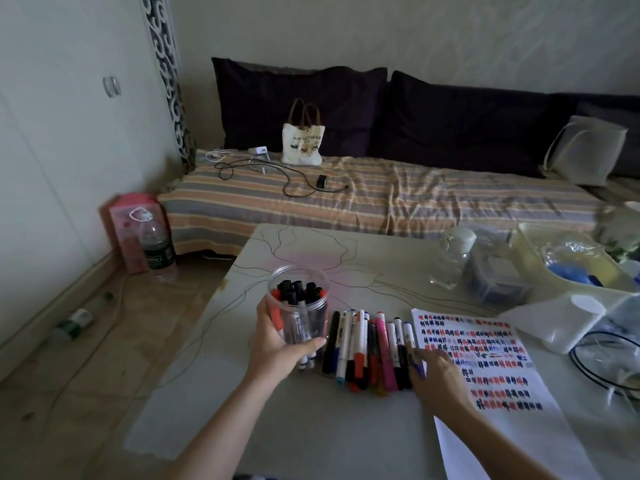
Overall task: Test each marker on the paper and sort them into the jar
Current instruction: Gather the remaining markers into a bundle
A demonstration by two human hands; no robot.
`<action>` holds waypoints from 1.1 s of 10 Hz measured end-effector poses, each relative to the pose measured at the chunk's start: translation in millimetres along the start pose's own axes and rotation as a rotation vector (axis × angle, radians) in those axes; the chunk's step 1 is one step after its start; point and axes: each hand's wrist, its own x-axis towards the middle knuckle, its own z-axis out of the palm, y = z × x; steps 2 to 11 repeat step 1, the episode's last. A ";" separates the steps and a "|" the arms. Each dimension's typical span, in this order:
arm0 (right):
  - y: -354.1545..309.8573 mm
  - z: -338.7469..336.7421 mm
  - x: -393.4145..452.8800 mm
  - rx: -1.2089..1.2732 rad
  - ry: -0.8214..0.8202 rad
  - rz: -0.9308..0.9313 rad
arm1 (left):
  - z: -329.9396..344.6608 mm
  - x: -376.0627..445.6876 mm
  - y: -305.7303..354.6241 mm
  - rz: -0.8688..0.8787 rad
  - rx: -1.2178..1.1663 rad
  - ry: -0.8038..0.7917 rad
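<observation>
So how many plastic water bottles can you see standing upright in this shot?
2. One green-labelled bottle stands on the floor beside the pink box, left of the table. One clear bottle stands on the table's far side. Another lies on the floor; more may be hidden.

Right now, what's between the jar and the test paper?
Head view: a row of loose markers lies side by side on the table between the jar, held by the left hand, and the paper.
</observation>
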 end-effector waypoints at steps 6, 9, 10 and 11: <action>-1.9 -25.0 -6.1 0.096 0.007 -0.037 | -12.0 -18.9 16.4 0.040 0.160 0.095; -1.9 -25.0 -6.1 0.096 0.007 -0.037 | -12.0 -18.9 16.4 0.040 0.160 0.095; -1.9 -25.0 -6.1 0.096 0.007 -0.037 | -12.0 -18.9 16.4 0.040 0.160 0.095; -1.9 -25.0 -6.1 0.096 0.007 -0.037 | -12.0 -18.9 16.4 0.040 0.160 0.095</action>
